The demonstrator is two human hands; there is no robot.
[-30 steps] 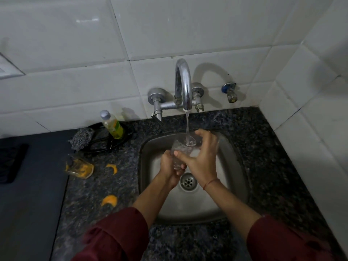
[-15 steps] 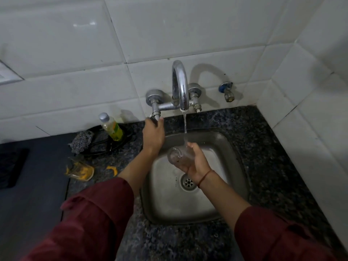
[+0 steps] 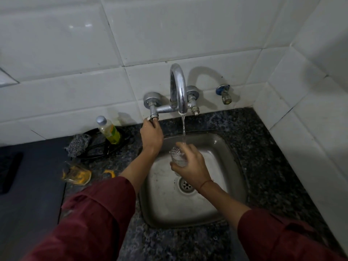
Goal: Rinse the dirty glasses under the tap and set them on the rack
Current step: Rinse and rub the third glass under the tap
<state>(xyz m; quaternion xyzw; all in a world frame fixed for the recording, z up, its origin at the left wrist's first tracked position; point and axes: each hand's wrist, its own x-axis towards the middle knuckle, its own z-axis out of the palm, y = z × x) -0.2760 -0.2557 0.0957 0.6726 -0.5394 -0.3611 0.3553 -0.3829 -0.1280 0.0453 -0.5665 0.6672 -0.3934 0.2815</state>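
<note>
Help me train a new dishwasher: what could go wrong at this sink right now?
The right hand alone grips the wet glass under the stream; it could slip into the steel sink and crack. The left hand is on the tap valve; turning it too far may splash water. The dirty glass lying on the counter could roll.

A single head-worn camera looks forward and steeply down, close above the sink (image 3: 233, 178); the tap (image 3: 178, 87) stands at twelve o'clock, both sleeves entering from six o'clock.
</note>
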